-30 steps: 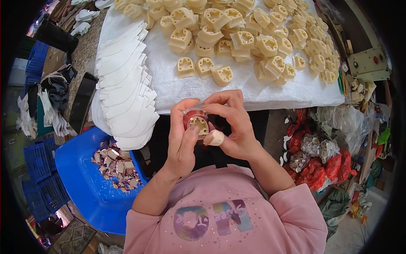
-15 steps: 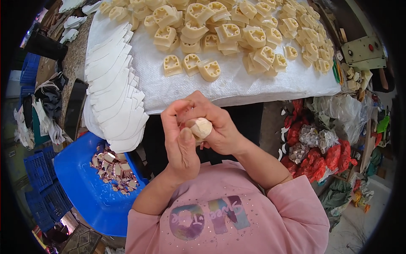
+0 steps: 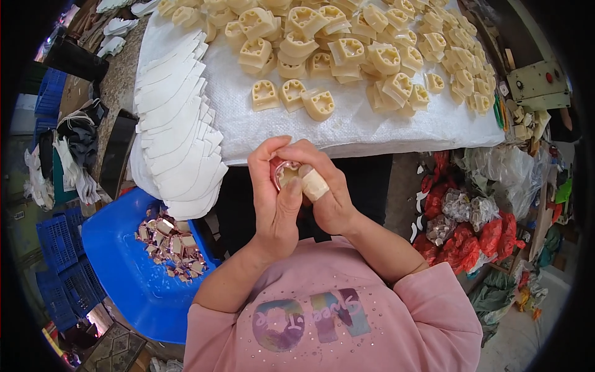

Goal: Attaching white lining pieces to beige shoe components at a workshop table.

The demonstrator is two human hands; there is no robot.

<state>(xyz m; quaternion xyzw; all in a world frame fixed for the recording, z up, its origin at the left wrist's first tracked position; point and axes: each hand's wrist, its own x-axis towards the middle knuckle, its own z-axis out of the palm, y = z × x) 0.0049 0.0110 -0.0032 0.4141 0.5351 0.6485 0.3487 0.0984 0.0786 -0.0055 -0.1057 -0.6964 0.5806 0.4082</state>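
Above my lap, my left hand [image 3: 273, 208] and my right hand [image 3: 338, 201] close around one small rounded piece [image 3: 282, 170] with a shiny reddish rim and a cream inside. My fingers hide its far side. Both thumbs lie on the near side; a pale wrap [image 3: 315, 185] appears to cover the right one. Just beyond my hands, three cream horseshoe-shaped castings [image 3: 264, 95] with small holes along their curve sit near the front of the white-covered table [image 3: 248, 137]. A large heap of the same castings [image 3: 347, 53] lies behind them.
Overlapping white flat sheets [image 3: 170, 133] run down the table's left side. Below them stands a blue tub [image 3: 118, 266] with broken shiny pinkish pieces [image 3: 175, 242]. Blue crates [image 3: 60, 242] are at far left. Red plastic bags [image 3: 462, 239] and clear bags lie at right.
The hands have shifted slightly right and turned, so the piece's reddish rim and cream inside now show. The wrapped right thumb has moved right, away from the left thumb. The whole view has shifted a little.
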